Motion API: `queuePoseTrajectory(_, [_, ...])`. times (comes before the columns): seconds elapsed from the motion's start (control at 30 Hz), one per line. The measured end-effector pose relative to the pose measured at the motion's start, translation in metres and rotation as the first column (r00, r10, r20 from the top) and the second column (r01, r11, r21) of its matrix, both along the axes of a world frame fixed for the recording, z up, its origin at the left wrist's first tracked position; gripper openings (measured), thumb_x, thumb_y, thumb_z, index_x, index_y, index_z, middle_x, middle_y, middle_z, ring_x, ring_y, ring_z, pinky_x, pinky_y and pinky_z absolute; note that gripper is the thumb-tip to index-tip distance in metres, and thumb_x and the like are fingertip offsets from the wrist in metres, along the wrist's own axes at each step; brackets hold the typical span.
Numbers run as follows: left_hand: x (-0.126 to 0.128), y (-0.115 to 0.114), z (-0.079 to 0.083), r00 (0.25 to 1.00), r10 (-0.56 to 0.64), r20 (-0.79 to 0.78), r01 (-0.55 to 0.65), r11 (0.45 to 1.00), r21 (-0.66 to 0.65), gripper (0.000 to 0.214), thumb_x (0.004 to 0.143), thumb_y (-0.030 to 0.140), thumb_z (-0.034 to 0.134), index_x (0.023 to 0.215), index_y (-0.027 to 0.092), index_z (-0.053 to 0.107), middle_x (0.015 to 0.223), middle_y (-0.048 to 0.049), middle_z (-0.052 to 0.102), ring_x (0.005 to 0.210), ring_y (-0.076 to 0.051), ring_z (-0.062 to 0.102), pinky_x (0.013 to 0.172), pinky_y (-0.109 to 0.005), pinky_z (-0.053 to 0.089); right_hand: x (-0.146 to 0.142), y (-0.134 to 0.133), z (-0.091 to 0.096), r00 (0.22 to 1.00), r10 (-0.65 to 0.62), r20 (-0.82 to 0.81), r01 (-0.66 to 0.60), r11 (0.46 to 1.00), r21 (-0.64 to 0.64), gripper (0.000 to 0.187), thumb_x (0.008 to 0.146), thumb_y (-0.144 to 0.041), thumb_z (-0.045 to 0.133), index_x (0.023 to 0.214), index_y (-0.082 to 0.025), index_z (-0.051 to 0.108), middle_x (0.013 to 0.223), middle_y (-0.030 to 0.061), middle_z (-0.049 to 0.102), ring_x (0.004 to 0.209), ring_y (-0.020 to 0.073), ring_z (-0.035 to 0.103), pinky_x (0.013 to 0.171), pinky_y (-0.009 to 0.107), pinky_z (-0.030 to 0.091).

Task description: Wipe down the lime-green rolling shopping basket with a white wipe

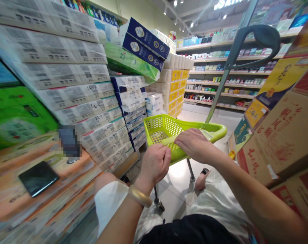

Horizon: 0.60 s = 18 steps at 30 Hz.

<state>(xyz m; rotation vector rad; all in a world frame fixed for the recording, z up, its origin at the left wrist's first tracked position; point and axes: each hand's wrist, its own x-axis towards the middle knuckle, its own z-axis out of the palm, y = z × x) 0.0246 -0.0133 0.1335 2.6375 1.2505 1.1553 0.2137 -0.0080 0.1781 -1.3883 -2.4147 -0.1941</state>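
Two hands under my remote watch: left hand [155, 164] and right hand [196, 145], fingers [166, 152] clenched on the flat handle [207, 134] of a lime-green wheeled shopping basket [159, 119] at 12 o'clock. No goods visible inside; toilet-roll packs [75, 88] stacked at 9 o'clock.

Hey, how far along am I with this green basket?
Done: nothing visible yet; the lime-green plastic basket shows a bare grid bottom. In hand: your left hand and right hand are both on the basket's handle. Left: the toilet-paper packs beside you sit stacked, none in the basket.
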Motion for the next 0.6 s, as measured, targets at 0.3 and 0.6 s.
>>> queuePoseTrajectory(0.3, [0.0,0.002,-0.002,0.998,0.058,-0.007,-0.058,0.997,0.058,0.042,0.099,0.028,0.031,0.062,0.022,0.049,0.063,-0.0026,0.054,0.063,-0.017,0.051,0.063,-0.032,0.037,-0.013,0.012,0.014,0.98,0.154,0.129,-0.139,0.983,-0.119,0.031,0.102,-0.029,0.042,0.096,-0.026,0.072,0.087,0.0015,0.075,0.084,0.0185,0.066,0.085,0.033,0.038])
queuePoseTrajectory(0.6, [-0.002,0.008,-0.003,0.994,0.106,0.008,-0.106,0.988,0.116,0.04,0.097,0.023,0.034,0.06,0.022,0.047,0.06,-0.0014,0.052,0.061,-0.016,0.049,0.061,-0.031,0.036,-0.01,0.017,0.01,0.995,0.062,0.083,-0.052,0.992,-0.117,0.035,0.103,-0.031,0.037,0.114,-0.024,0.07,0.102,0.0055,0.076,0.093,0.0202,0.067,0.092,0.034,0.038])
